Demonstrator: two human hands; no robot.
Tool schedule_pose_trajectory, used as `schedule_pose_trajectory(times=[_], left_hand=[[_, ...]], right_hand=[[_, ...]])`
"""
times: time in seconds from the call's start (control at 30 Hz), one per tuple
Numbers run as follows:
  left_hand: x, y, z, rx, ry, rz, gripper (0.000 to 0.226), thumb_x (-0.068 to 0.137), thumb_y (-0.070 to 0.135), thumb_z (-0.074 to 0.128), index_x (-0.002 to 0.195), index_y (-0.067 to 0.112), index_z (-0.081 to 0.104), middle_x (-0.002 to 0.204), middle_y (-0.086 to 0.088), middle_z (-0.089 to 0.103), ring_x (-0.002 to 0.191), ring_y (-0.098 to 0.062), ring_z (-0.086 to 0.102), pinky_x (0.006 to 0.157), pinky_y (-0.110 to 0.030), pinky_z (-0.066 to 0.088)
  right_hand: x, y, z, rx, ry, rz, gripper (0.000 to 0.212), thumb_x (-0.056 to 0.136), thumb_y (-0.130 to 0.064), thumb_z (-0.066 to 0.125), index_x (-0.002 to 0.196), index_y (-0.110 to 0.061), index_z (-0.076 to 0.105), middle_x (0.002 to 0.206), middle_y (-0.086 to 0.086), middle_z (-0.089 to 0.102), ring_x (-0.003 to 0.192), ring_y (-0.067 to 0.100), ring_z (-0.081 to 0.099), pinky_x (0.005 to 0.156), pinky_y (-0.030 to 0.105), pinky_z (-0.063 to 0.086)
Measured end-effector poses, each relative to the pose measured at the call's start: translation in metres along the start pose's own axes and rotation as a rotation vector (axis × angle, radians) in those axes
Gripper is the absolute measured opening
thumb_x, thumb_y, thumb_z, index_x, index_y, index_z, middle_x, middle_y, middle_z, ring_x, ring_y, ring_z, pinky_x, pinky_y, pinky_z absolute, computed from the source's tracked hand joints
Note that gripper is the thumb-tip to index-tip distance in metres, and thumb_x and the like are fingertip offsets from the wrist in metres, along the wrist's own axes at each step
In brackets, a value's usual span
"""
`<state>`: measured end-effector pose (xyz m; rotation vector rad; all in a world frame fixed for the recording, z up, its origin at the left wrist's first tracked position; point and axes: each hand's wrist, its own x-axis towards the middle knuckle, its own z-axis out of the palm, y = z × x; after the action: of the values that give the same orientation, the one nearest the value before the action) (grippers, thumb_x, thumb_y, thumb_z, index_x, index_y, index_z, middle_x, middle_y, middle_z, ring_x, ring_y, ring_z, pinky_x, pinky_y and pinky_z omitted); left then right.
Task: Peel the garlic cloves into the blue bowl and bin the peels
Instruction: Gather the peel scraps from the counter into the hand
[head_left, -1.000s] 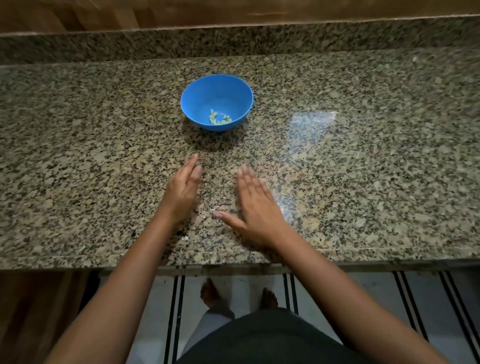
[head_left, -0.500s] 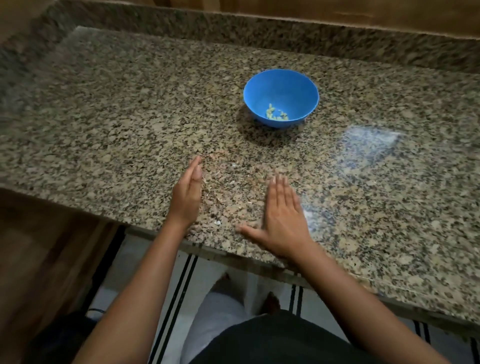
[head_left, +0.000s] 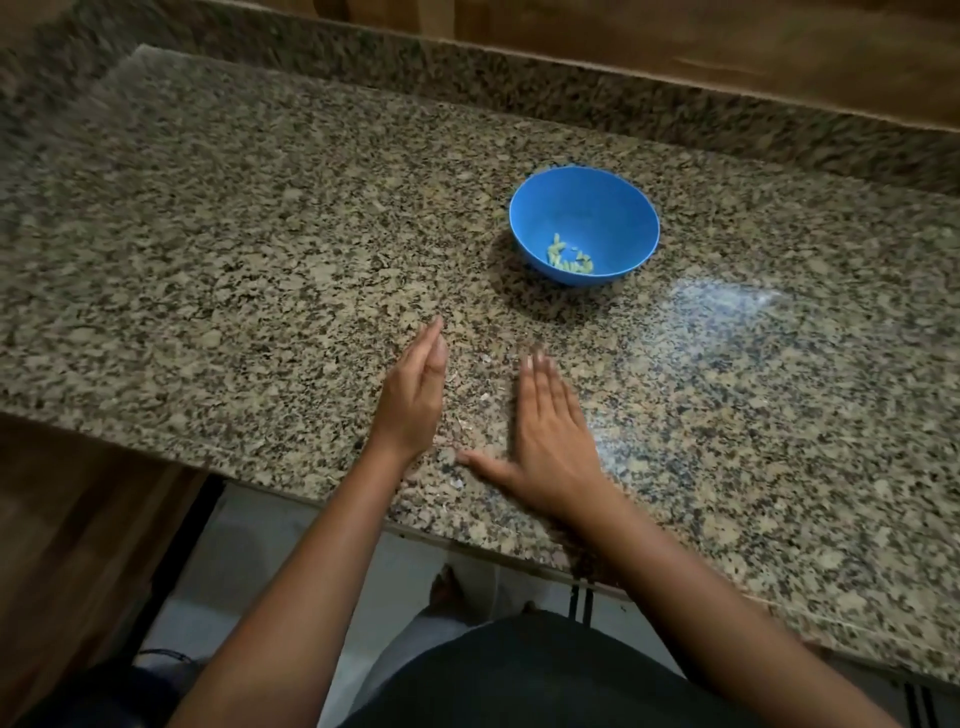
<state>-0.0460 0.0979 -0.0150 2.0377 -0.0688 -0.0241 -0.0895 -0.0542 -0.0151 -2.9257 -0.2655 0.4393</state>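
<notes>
Head view: left hand (head_left: 415, 395) edge-on, right hand (head_left: 550, 441) flat on table (head_left: 234, 260), fingers straight, holding nothing. Peel scraps (head_left: 485, 397) between them; peeled cloves (head_left: 569, 257) in blue bowl (head_left: 540, 208) beyond. Suggest slow inward sweep, palms tight to surface.

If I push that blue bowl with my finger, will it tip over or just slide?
Probably slide: the blue bowl looks like light plastic and the granite counter is glossy. It might wobble, since it narrows to a small base. The few garlic cloves inside likely add little weight.

Dark top (head_left: 545, 675), pale trousers (head_left: 395, 665), bare feet (head_left: 445, 590)
</notes>
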Motion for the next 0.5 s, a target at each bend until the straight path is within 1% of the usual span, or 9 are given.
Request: schedule_pose_trajectory(times=[0.07, 0.13, 0.2, 0.27, 0.3, 0.33, 0.4, 0.47, 0.5], left_hand=[[0.002, -0.001, 0.001, 0.001, 0.001, 0.010, 0.060, 0.095, 0.047, 0.021, 0.145, 0.015, 0.030, 0.152, 0.001, 0.031, 0.138, -0.008, 0.028, 0.114, -0.028, 0.025], [0.003, -0.003, 0.001, -0.017, -0.002, 0.000, 0.061, 0.094, 0.048, 0.021, 0.145, 0.016, 0.030, 0.151, 0.002, 0.031, 0.135, -0.004, 0.028, 0.111, -0.025, 0.026], [0.003, -0.004, 0.000, -0.031, -0.014, -0.012, 0.062, 0.094, 0.050, 0.021, 0.145, 0.017, 0.029, 0.151, 0.003, 0.031, 0.132, 0.000, 0.028, 0.108, -0.020, 0.026], [0.004, -0.003, 0.001, -0.050, -0.032, -0.009, 0.062, 0.093, 0.051, 0.020, 0.146, 0.018, 0.029, 0.152, 0.003, 0.031, 0.135, -0.002, 0.028, 0.110, -0.023, 0.026], [0.005, -0.002, 0.001, -0.059, -0.038, -0.004, 0.062, 0.093, 0.051, 0.020, 0.146, 0.018, 0.029, 0.152, 0.003, 0.030, 0.137, -0.004, 0.028, 0.112, -0.025, 0.025], [0.007, 0.000, 0.003, -0.064, -0.043, -0.003, 0.062, 0.093, 0.051, 0.020, 0.146, 0.018, 0.029, 0.152, 0.003, 0.030, 0.138, -0.007, 0.028, 0.113, -0.027, 0.025], [0.009, 0.005, 0.007, -0.058, -0.049, -0.008, 0.062, 0.093, 0.051, 0.019, 0.146, 0.019, 0.029, 0.152, 0.002, 0.029, 0.138, -0.008, 0.028, 0.114, -0.029, 0.025], [0.009, 0.008, 0.012, -0.051, -0.052, 0.001, 0.063, 0.093, 0.051, 0.019, 0.145, 0.018, 0.029, 0.152, 0.002, 0.030, 0.137, -0.005, 0.028, 0.113, -0.027, 0.024], [0.010, 0.008, 0.015, -0.052, -0.050, 0.006, 0.063, 0.093, 0.051, 0.019, 0.145, 0.017, 0.030, 0.152, 0.002, 0.031, 0.135, -0.004, 0.028, 0.112, -0.025, 0.024]], right_hand=[[0.012, -0.001, 0.000, 0.001, 0.010, 0.028, 0.112, 0.074, -0.086, 0.006, 0.141, -0.003, -0.025, 0.149, 0.015, -0.031, 0.139, 0.027, -0.027, 0.117, 0.042, -0.010], [0.032, -0.004, -0.005, 0.019, 0.043, 0.039, 0.106, 0.078, -0.082, 0.008, 0.144, -0.003, -0.021, 0.152, 0.015, -0.025, 0.141, 0.027, -0.022, 0.117, 0.043, -0.007], [0.044, -0.003, -0.011, 0.035, 0.050, 0.022, 0.103, 0.081, -0.079, 0.013, 0.145, -0.005, -0.018, 0.154, 0.013, -0.019, 0.143, 0.026, -0.016, 0.118, 0.042, -0.003], [0.042, 0.004, -0.018, 0.053, 0.088, 0.004, 0.101, 0.082, -0.077, 0.018, 0.147, -0.007, -0.015, 0.156, 0.010, -0.013, 0.144, 0.024, -0.009, 0.118, 0.040, -0.001], [0.038, 0.008, -0.020, 0.059, 0.114, 0.003, 0.102, 0.081, -0.078, 0.018, 0.147, -0.009, -0.016, 0.156, 0.008, -0.013, 0.144, 0.022, -0.009, 0.118, 0.038, -0.003], [0.030, 0.011, -0.022, 0.062, 0.123, 0.002, 0.103, 0.079, -0.079, 0.018, 0.146, -0.010, -0.018, 0.154, 0.007, -0.017, 0.143, 0.020, -0.013, 0.117, 0.037, -0.005], [0.011, 0.015, -0.017, 0.046, 0.073, 0.001, 0.108, 0.075, -0.083, 0.017, 0.143, -0.010, -0.026, 0.149, 0.007, -0.030, 0.138, 0.020, -0.025, 0.115, 0.037, -0.012], [-0.005, 0.016, -0.007, 0.007, 0.020, 0.004, 0.111, 0.074, -0.086, 0.015, 0.140, -0.010, -0.031, 0.146, 0.008, -0.036, 0.136, 0.021, -0.031, 0.113, 0.039, -0.016], [-0.008, 0.017, -0.003, -0.022, 0.006, -0.002, 0.109, 0.075, -0.086, 0.012, 0.140, -0.010, -0.030, 0.146, 0.009, -0.036, 0.137, 0.022, -0.031, 0.113, 0.040, -0.017]])
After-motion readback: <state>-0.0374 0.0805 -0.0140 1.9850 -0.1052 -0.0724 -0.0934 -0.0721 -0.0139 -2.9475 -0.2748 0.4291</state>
